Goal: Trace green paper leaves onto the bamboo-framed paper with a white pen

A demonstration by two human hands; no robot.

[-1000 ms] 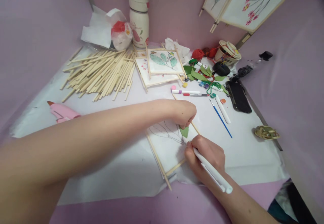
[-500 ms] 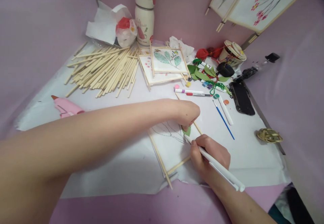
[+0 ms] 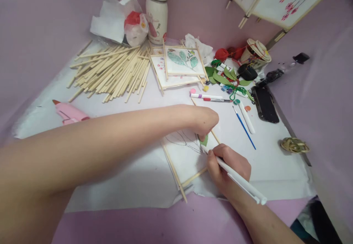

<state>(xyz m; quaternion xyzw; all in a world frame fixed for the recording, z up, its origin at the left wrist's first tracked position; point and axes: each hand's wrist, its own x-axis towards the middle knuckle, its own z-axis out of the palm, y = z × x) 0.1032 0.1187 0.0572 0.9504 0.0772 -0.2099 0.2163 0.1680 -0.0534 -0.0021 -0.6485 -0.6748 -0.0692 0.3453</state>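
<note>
A white sheet in a thin wooden stick frame point(image 3: 173, 166) lies on the paper-covered table, with dark outlines of leaves or branches drawn on it. My left hand point(image 3: 206, 122) reaches across it, fingers curled down onto a small green leaf point(image 3: 204, 141) and pressing it to the sheet. In my right hand point(image 3: 230, 163) is a white pen point(image 3: 242, 185), its tip at the lower edge of the leaf. The left fingertips are partly hidden behind the hand.
Behind lie a heap of wooden sticks point(image 3: 110, 73), finished framed drawings point(image 3: 183, 62) and a bottle point(image 3: 157, 19). To the right are loose green leaves point(image 3: 222, 77), a blue paintbrush point(image 3: 244, 127), a phone point(image 3: 264, 104) and a small woven ball point(image 3: 295, 145). A pink glue gun point(image 3: 70, 112) is at left.
The view has shifted slightly, moving the background things a little. Both hands stay at the leaf, with the pen tip almost in the same place on its edge.
</note>
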